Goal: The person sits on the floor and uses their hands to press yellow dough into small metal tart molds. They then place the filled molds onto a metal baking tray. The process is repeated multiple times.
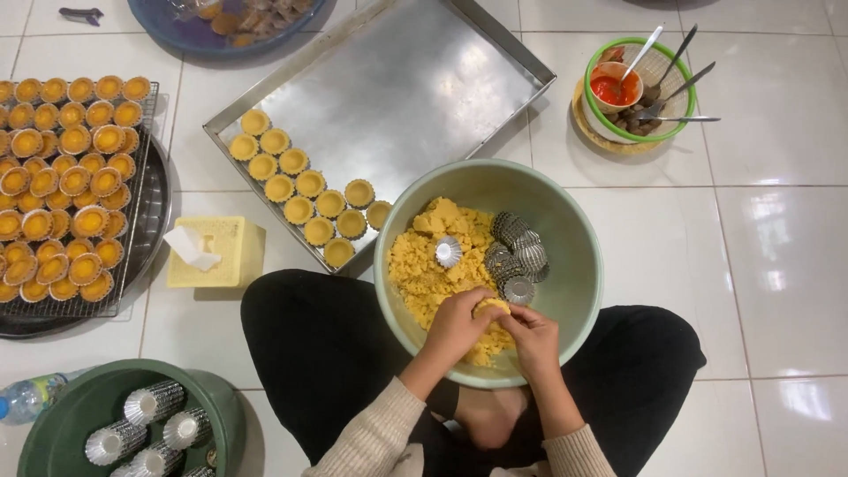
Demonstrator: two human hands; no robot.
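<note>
Pressing a dough piece (491, 306) between both grips: left hand (455, 325) closes on it from 8 o'clock, right hand (533, 336) from 4 o'clock. Piece sits over the green bowl (579, 274), loose tart moulds (517, 256) at 12 o'clock.

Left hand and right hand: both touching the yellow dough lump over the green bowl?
Touching. The head view shows the left hand and right hand closed around the small yellow dough lump, fingers pressed against it, above the pale green plastic bowl.
</note>
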